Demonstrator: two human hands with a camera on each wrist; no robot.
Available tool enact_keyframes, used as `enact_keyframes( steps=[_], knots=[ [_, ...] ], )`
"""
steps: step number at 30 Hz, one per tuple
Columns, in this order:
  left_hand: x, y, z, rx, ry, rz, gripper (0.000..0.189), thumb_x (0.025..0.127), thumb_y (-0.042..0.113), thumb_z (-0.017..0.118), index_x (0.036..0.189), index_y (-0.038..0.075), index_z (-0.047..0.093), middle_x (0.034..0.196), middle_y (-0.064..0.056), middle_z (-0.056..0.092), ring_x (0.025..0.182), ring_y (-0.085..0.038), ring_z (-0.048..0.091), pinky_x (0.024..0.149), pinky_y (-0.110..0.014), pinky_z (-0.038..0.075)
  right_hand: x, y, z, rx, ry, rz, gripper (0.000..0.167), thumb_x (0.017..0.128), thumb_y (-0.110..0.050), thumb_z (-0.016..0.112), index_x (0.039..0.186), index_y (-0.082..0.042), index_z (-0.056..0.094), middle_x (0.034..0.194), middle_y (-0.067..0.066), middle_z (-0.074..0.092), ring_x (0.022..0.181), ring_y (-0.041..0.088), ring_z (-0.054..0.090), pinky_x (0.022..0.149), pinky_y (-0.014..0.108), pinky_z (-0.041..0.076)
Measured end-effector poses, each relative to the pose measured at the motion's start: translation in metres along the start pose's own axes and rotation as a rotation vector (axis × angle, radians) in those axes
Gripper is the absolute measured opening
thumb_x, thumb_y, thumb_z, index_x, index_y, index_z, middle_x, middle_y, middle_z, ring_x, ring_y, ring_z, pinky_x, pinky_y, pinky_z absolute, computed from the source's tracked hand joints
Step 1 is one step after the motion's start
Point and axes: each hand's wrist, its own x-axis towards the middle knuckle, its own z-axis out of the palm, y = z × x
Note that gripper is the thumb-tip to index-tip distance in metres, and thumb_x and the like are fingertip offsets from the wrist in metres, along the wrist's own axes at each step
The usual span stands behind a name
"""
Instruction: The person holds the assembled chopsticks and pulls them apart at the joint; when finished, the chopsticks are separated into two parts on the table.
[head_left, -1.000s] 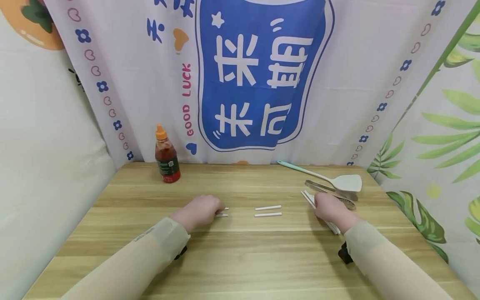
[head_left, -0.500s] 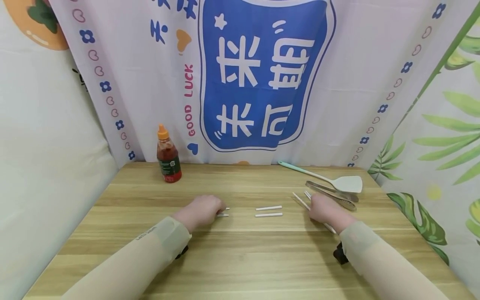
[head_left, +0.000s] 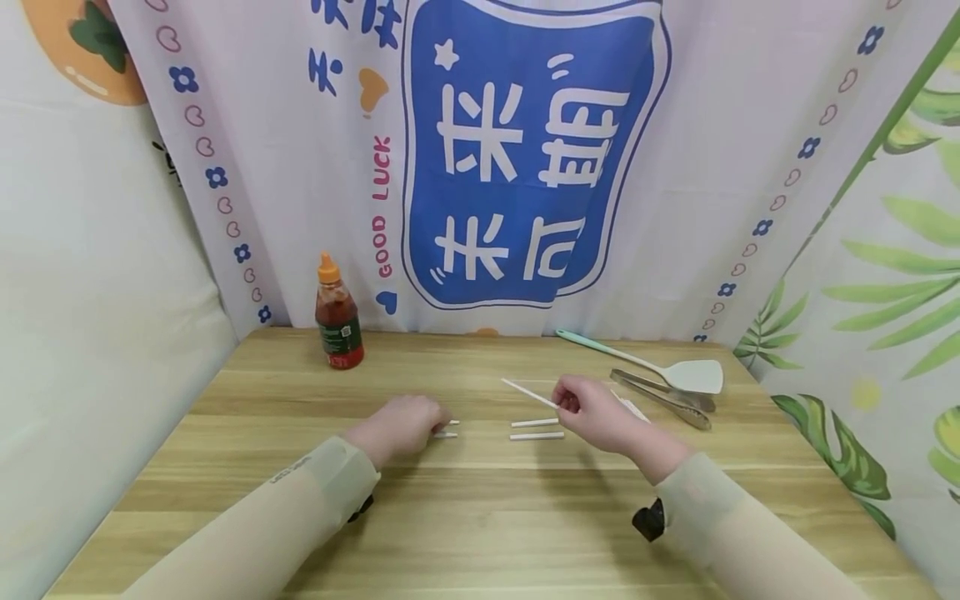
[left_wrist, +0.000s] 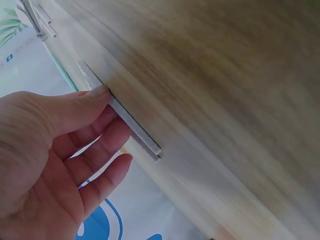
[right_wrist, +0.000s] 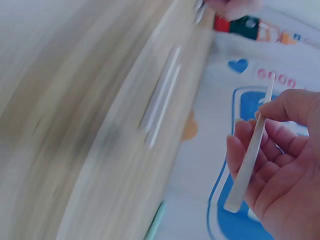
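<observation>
Chopstick point(head_left: 529, 393) now clear of the tongs point(head_left: 686, 412), pinched in your right hand point(head_left: 588, 414) near two loose sticks point(head_left: 537, 436); transfer judged under way. Your left hand point(head_left: 401, 427) pinches another stick point(left_wrist: 137, 127) at the table.

On the table point(head_left: 480, 517), two chopsticks point(head_left: 536, 436) lie left of your right hand's point(head_left: 600, 417) grip. Tongs point(head_left: 692, 415) and a spatula point(head_left: 696, 377) lie right. Behind your left hand's point(head_left: 397, 423) grip stands a sauce bottle point(head_left: 341, 329).
</observation>
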Motion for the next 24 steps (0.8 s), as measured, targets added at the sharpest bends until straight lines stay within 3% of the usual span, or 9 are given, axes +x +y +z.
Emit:
enact_keyframes(
  steps=[4,9,11,13,15,18,20,24],
  knots=[
    [-0.005,0.002,-0.006,0.022,0.057,0.033,0.018,0.093,0.005,0.063,0.079,0.017,0.064,0.074,0.009,0.053,0.066,-0.011,0.050,0.068,-0.033,0.049,-0.002,-0.016,0.010,-0.008,-0.035,-0.051,0.009,0.090,0.000,0.062,0.092,-0.009,0.061,0.080,-0.004,0.056,0.073,0.012,0.053,0.064,0.029,0.047],
    [-0.007,0.022,-0.030,0.015,0.284,0.114,0.010,0.098,0.017,0.062,0.088,0.018,0.064,0.080,0.008,0.050,0.068,-0.009,0.049,0.064,-0.028,0.047,-0.009,-0.037,0.016,-0.085,-0.075,-0.209,0.014,0.088,0.002,0.063,0.091,-0.010,0.061,0.081,-0.007,0.053,0.072,0.009,0.051,0.063,0.027,0.047],
    [-0.008,0.035,-0.039,-0.019,0.338,0.164,0.008,0.098,0.021,0.062,0.091,0.018,0.065,0.081,0.009,0.050,0.068,-0.009,0.049,0.063,-0.027,0.046,-0.011,-0.045,0.018,-0.112,-0.083,-0.273,0.014,0.088,0.003,0.064,0.092,-0.010,0.060,0.082,-0.008,0.052,0.073,0.008,0.050,0.063,0.025,0.047],
    [-0.010,0.048,-0.045,-0.073,0.312,0.210,0.012,0.099,0.028,0.061,0.093,0.020,0.066,0.081,0.012,0.051,0.068,-0.007,0.049,0.062,-0.026,0.045,-0.012,-0.053,0.020,-0.122,-0.086,-0.318,0.013,0.088,0.002,0.064,0.093,-0.009,0.060,0.083,-0.008,0.051,0.073,0.008,0.049,0.062,0.024,0.046],
    [-0.012,0.059,-0.047,-0.120,0.244,0.263,0.015,0.099,0.032,0.061,0.092,0.021,0.066,0.078,0.013,0.051,0.066,-0.005,0.049,0.061,-0.025,0.044,-0.012,-0.058,0.022,-0.125,-0.083,-0.348,0.014,0.088,0.002,0.064,0.094,-0.010,0.060,0.084,-0.009,0.051,0.074,0.008,0.049,0.063,0.023,0.045],
    [-0.014,0.070,-0.047,-0.164,0.156,0.327,0.014,0.100,0.028,0.060,0.088,0.020,0.062,0.074,0.012,0.051,0.063,-0.006,0.048,0.059,-0.025,0.043,-0.012,-0.063,0.024,-0.123,-0.071,-0.374,0.013,0.088,0.002,0.064,0.094,-0.010,0.060,0.085,-0.008,0.051,0.074,0.008,0.049,0.064,0.023,0.045],
    [-0.015,0.073,-0.046,-0.159,0.154,0.353,0.015,0.100,0.021,0.060,0.085,0.019,0.059,0.070,0.011,0.049,0.061,-0.007,0.046,0.058,-0.026,0.041,-0.012,-0.064,0.024,-0.117,-0.067,-0.375,0.013,0.090,0.001,0.064,0.093,-0.011,0.059,0.084,-0.008,0.051,0.074,0.008,0.049,0.064,0.024,0.045],
    [-0.016,0.073,-0.046,-0.133,0.199,0.341,0.018,0.100,0.015,0.060,0.082,0.018,0.056,0.067,0.010,0.046,0.058,-0.007,0.043,0.056,-0.026,0.040,-0.013,-0.062,0.023,-0.106,-0.070,-0.342,0.010,0.096,-0.004,0.061,0.092,-0.013,0.059,0.078,-0.010,0.049,0.066,0.005,0.046,0.060,0.025,0.043]
  ],
)
